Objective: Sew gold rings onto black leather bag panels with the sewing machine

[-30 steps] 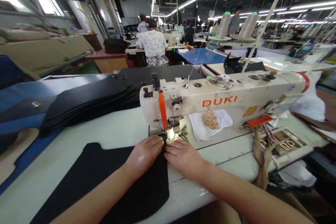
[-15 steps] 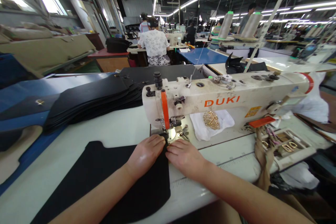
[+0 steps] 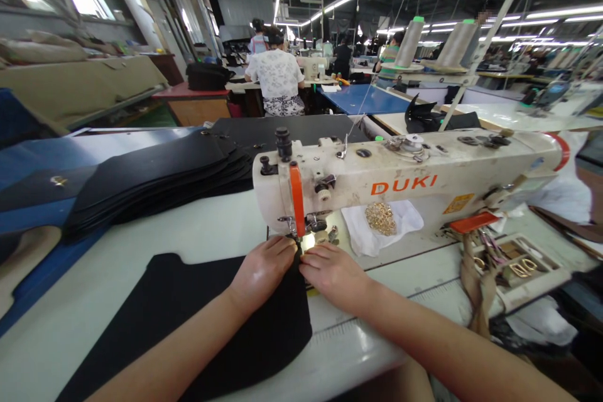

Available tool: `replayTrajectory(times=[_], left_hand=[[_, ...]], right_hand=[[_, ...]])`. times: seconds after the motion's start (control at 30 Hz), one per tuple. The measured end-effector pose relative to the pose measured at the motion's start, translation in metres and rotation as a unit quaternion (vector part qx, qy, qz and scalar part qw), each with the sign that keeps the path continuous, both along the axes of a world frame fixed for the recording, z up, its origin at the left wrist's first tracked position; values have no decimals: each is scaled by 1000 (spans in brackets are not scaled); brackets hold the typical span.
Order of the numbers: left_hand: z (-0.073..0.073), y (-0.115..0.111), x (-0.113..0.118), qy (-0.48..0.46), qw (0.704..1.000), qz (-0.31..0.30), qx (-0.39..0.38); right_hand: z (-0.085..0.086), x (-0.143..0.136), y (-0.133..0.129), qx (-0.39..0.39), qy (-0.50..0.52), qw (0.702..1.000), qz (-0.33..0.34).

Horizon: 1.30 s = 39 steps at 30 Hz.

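Observation:
A black fabric panel [image 3: 188,289] lies flat on the pale table of the sewing machine [image 3: 400,166], its upper right corner at the lit needle area. My left hand [image 3: 266,270] rests on that corner, fingers bent and pressed together against the material just left of the presser foot. Close on the other side, my right hand [image 3: 332,273] has its fingers curled together at the panel's edge, by the needle. The fingertips of both hands nearly meet there. Whatever small piece may lie under the fingertips is hidden.
Stacked black panels [image 3: 164,169] lie behind to the left. Gold metal rings [image 3: 380,218] rest on a white cloth under the machine arm. On the right is a tray [image 3: 532,270] with metal buckles. Thread cones [image 3: 409,43] stand behind. A person in a white top [image 3: 276,75] sits ahead.
Both hands stay at the needle with the panel, which shows only a very slight shift. The whole view has moved a little.

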<state>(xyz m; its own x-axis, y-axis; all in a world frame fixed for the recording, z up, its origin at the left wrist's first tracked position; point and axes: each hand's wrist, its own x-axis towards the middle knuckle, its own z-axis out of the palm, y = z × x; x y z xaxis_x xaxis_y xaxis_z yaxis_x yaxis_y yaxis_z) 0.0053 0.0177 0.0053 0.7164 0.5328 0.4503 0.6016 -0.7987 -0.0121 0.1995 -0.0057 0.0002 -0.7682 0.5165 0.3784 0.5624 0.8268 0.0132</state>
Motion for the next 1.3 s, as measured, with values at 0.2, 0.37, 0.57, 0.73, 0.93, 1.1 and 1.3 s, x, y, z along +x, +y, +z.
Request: replayTrajectory(times=[0.2, 0.37, 0.57, 0.73, 0.93, 1.1, 1.3], left_hand=[[1, 3, 2, 5, 1000, 6, 26], [0, 4, 2, 1, 999, 2, 48], [0, 3, 3, 6, 999, 15, 35], [1, 1, 4, 15, 999, 25, 19], [-1, 1, 4, 21, 999, 34, 13], [-1, -1, 3, 10, 999, 36, 9], [3, -7, 2, 0, 999, 33, 17]], right_hand=[[2, 0, 3, 2, 4, 1000, -1], [0, 0, 3, 0, 11, 1000, -7], [1, 0, 2, 3, 12, 1000, -8], [1, 0, 1, -10, 10, 1000, -12], [1, 0, 0, -45, 27, 998, -18], [6, 2, 0, -109, 65, 989, -81], [6, -4, 6, -121, 62, 981, -140]])
